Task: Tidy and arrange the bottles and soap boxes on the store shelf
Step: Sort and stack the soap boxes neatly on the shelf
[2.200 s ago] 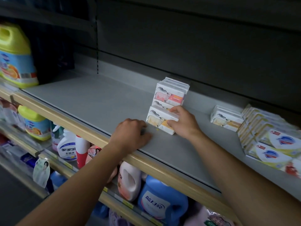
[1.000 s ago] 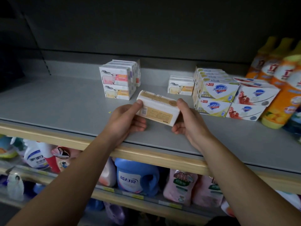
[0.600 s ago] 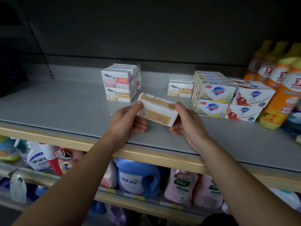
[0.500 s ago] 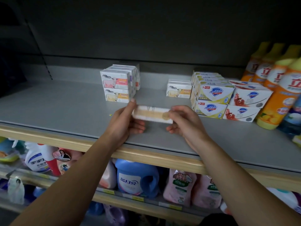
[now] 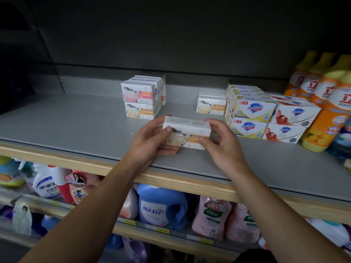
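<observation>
Both my hands hold one white soap box with a sheep picture, just above the grey shelf. My left hand grips its left end, thumb on the front. My right hand grips its right end. Behind it stands a stack of the same sheep soap boxes, two high. A single sheep soap box lies further right. Safeguard soap boxes are stacked next to it, then orange bottles with yellow caps.
The shelf's wooden front edge runs below my wrists. On the lower shelf stand a blue detergent jug, pink refill pouches and a white spray bottle. The shelf's left half is bare grey surface.
The box came off the front of the sheep stack into both hands. I have turned it over, from its barcode back to its sheep-printed front, and the view shifted right.
</observation>
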Demonstrator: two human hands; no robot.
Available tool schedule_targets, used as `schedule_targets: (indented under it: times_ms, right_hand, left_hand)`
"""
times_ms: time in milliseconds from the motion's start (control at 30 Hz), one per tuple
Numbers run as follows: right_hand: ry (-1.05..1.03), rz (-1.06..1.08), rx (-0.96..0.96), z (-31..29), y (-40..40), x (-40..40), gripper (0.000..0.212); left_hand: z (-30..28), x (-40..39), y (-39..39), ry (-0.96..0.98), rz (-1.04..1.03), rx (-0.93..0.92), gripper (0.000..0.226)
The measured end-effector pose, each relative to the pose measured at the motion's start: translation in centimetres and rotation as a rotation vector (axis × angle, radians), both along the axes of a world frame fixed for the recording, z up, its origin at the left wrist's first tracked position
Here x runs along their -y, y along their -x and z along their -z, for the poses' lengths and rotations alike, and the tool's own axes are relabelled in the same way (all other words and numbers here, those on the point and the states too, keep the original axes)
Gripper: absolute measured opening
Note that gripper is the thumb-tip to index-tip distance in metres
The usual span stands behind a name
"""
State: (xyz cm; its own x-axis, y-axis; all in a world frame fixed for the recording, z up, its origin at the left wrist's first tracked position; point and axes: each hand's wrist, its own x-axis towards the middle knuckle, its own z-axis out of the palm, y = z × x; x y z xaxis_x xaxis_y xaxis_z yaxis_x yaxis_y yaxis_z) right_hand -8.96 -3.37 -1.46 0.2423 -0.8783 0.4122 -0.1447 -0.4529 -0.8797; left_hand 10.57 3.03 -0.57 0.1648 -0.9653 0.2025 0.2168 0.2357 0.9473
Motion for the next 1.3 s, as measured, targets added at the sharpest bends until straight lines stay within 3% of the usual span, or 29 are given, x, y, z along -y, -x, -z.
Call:
schedule_targets:
  times_ms: [233, 467, 733, 900, 1000, 1100, 1200, 1300]
  right_hand:
    - [0.124, -0.094, -0.098, -0.2, -0.4, -1.1, 0.05]
    - [0.267, -0.098, -0.152, 0.0, -0.5, -0.9, 0.054]
    - [0.367, 0.092, -0.253, 0.2, -0.4, -0.8, 0.044]
    - [0.238, 0.187, -0.23, 0.0, 0.0, -0.7, 0.042]
    - [0.176, 0.217, -0.211, 0.0, 0.4, -0.4, 0.028]
    - [0.132, 0.207, -0.216, -0.1, 0.3, -0.3, 0.023]
    - [0.146, 0.206, -0.279, -0.4, 0.4, -0.4, 0.027]
    - [0.302, 0.259, -0.465, -1.3, 0.4, -0.4, 0.031]
  left_hand:
    - [0.3, 0.2, -0.1, 0.058, -0.108, -0.01, 0.014]
    - [0.8, 0.5, -0.5, 0.052, -0.064, 0.046, 0.019]
    - [0.5, 0.3, 0.0, 0.014, -0.073, 0.06, 0.023]
    - [0.3, 0.1, 0.5, 0.028, -0.137, 0.341, 0.023]
    - [0.4, 0.3, 0.6, 0.004, -0.251, 0.601, 0.015]
    - [0.4, 0.8, 0.4, 0.035, -0.355, 0.839, 0.024]
    - [0.3, 1.3, 0.1, 0.004, -0.329, 0.931, 0.029]
    - [0.0, 1.6, -0.4, 0.015, -0.285, 0.995, 0.025]
